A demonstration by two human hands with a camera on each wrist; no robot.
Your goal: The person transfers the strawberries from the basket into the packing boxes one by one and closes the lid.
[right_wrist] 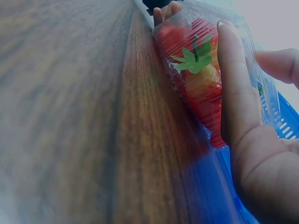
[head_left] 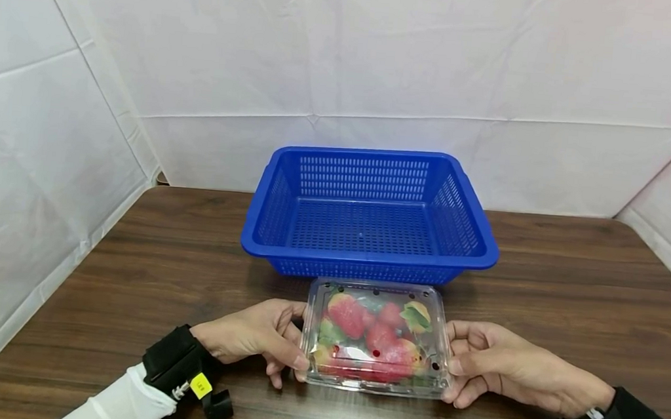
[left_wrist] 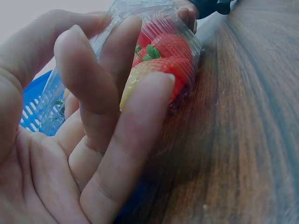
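Note:
A clear plastic clamshell box (head_left: 375,385) of strawberries (head_left: 381,337) is closed, in front of the blue basket. My left hand (head_left: 257,333) grips its left edge, thumb on the near corner; in the left wrist view, some fingers of the left hand (left_wrist: 98,126) stand apart from the wall. On the opposite edge, my right hand (head_left: 512,368) holds the box between thumb and fingers. Red and pale yellow berries with green leaves show through the side in the right wrist view, beside the right hand (right_wrist: 252,126). Whether the box's underside touches the table is unclear.
A blue slotted basket (head_left: 367,258) stands just behind the box, with nothing seen inside it. Brown wood-grain table (head_left: 147,273) spreads to both sides. White cloth (head_left: 382,62) hangs at the back and along both sides. Each wrist wears a black strap (head_left: 172,358) with a camera.

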